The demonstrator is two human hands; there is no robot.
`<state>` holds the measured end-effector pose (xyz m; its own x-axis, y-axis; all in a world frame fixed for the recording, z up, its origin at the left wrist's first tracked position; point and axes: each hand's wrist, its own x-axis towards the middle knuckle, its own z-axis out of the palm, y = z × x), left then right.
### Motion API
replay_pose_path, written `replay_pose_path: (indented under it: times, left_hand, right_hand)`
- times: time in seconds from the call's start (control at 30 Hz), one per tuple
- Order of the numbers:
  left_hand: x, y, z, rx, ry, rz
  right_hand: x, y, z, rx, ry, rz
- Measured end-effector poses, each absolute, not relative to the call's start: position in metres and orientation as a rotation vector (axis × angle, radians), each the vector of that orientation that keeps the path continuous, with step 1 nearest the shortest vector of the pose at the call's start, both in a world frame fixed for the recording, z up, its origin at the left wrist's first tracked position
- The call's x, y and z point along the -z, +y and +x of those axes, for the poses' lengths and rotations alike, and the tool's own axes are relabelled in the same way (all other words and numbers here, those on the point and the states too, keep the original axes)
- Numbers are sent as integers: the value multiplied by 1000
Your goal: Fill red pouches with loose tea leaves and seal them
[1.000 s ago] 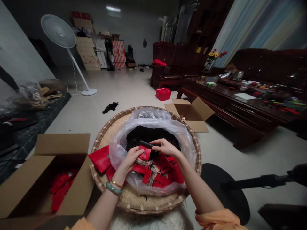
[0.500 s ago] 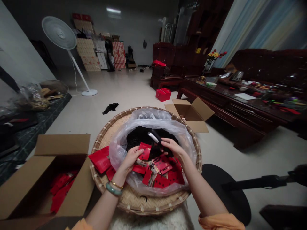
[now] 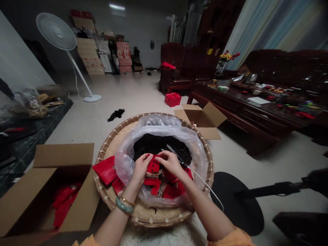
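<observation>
1. I read the left grip (image 3: 139,169) as closed on a red packet (image 3: 153,167) — inside the clear plastic bag (image 3: 125,167) on the round bamboo tray (image 3: 151,221).
2. The right grip (image 3: 170,163) is closed on that packet too — a slim metal-tipped tool (image 3: 176,156) with a white cord (image 3: 202,182) runs beneath it.
3. Dark loose material (image 3: 159,145) lies in the bag, beyond both grips.
4. A cardboard box (image 3: 64,152) of red packets stands left of the tray.

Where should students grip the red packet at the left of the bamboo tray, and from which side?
Pinch the red packet at its left end, from above: it lies flat on the bamboo tray, its other end against the plastic bag, so that end looks freest.
</observation>
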<state>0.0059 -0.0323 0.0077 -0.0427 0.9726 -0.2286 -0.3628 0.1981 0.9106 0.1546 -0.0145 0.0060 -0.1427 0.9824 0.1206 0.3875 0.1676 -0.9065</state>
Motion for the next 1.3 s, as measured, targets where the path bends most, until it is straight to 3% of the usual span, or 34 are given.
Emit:
replay_pose_path:
  times: [0.37, 0.6, 0.83, 1.07, 1.2, 1.3]
  left_hand:
    - [-8, -32, 1, -1164, 994, 646]
    - [-10, -38, 0, -802, 727, 647]
    - [-19, -39, -5, -863, 786, 693]
    - [-62, -30, -76, -1607, 196, 596]
    - [-47, -28, -61, -1299, 467, 668]
    - [-27, -31, -32, -1009, 834, 942]
  right_hand:
    - [-7, -17, 152, -1277, -1453, -1271]
    - [-2, -11, 163, -1346, -1125, -1266]
    - [-3, -8, 174, -1444, -956, -1181]
    - [3, -15, 175, -1568, -1361, -1325]
    - [9, -25, 171, -1500, -2101, -1222]
    - [11, -26, 169, -1378, -2186, -1210]
